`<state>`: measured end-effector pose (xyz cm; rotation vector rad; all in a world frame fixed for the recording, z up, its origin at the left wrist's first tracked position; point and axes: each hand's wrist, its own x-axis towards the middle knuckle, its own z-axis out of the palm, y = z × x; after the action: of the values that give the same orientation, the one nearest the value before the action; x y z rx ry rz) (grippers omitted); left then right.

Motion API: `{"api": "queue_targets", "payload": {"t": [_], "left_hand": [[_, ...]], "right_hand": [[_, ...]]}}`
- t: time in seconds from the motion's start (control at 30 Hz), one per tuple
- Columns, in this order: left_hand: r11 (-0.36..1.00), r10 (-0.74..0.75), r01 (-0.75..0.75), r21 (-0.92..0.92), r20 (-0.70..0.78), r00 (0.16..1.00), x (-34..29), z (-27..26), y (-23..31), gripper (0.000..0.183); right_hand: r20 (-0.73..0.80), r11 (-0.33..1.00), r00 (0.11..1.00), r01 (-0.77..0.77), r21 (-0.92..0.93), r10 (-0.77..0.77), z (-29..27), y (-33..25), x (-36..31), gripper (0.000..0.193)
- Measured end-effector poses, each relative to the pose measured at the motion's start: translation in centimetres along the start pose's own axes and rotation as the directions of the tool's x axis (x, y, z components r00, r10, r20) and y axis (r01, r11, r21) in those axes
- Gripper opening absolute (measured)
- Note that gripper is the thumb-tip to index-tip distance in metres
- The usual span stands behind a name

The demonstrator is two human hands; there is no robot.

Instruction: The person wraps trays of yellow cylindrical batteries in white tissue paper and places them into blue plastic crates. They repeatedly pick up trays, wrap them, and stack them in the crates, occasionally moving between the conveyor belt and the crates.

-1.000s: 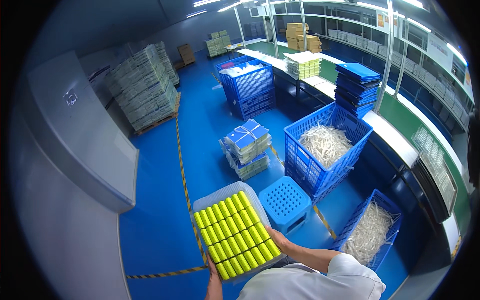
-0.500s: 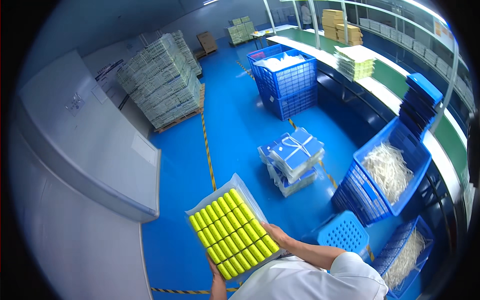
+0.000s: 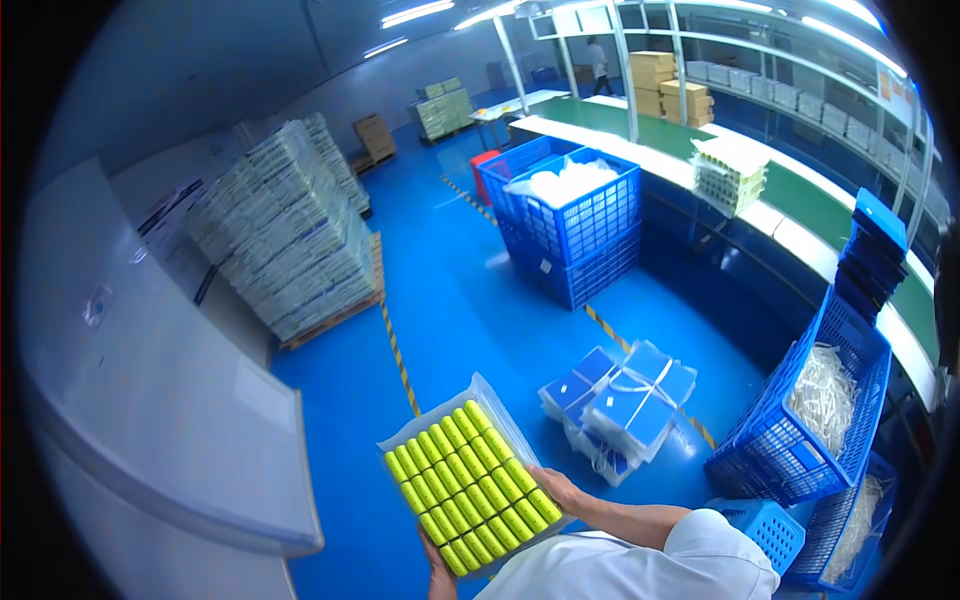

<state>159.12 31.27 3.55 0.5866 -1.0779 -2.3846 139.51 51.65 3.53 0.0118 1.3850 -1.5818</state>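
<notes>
A tray of yellow-green cylindrical battery cells [image 3: 470, 490] is held out in front of my body, tilted, its cells lying in neat rows. A translucent plastic edge [image 3: 408, 425] of the tray shows along its far and right sides. My right hand [image 3: 560, 492] grips the tray's right side, fingers partly hidden beneath it. At the near left corner, my left hand [image 3: 437, 568] holds the tray from the side, its fingers mostly out of sight under it.
Strapped blue-topped bundles [image 3: 630, 400] lie on the floor ahead. Blue crates [image 3: 570, 220] stand beyond; a crate of white strips [image 3: 825, 400] and a blue stool [image 3: 760, 530] are at right. Wrapped stacks [image 3: 290, 240] on a pallet stand left, near a white wall [image 3: 170, 420]. A conveyor bench [image 3: 680, 170] runs along the right.
The view has tipped upward and shifted, so the crates and floor bundles appear lower. The tray stays in both hands. A distant person shows more fully.
</notes>
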Motion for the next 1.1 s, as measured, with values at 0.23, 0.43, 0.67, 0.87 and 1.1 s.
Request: {"api": "queue_targets", "payload": {"t": [0.23, 0.43, 0.67, 0.87, 1.1], "left_hand": [[0.956, -0.257, 0.263, -0.132, 0.064, 0.964, 24.5, 1.1, 2.5, 0.063], [0.923, -0.367, 0.379, -0.07, 0.144, 0.919, 45.9, 3.6, 2.8, 0.059], [0.908, -0.419, 0.404, 0.109, 0.207, 0.884, 67.6, 6.6, 4.2, 0.068], [0.86, -0.505, 0.483, 0.167, 0.416, 0.756, 83.5, 14.1, 1.2, 0.073], [0.774, -0.633, 0.456, 0.44, 0.534, 0.56, 98.0, 28.1, -5.6, 0.066]], "right_hand": [[-0.206, 0.984, 0.976, 0.104, 0.147, -0.072, -0.5, -12.5, 13.3, 0.069], [-0.326, 0.932, 0.925, 0.279, 0.231, -0.196, -2.8, -21.2, 26.4, 0.068], [-0.389, 0.903, 0.913, 0.263, 0.339, -0.12, -5.5, -33.9, 40.0, 0.059], [-0.578, 0.889, 0.806, 0.351, 0.295, -0.127, -11.0, -41.2, 47.7, 0.062], [-0.746, 0.709, 0.666, 0.537, 0.457, -0.024, -20.0, -45.8, 52.9, 0.056]]}}
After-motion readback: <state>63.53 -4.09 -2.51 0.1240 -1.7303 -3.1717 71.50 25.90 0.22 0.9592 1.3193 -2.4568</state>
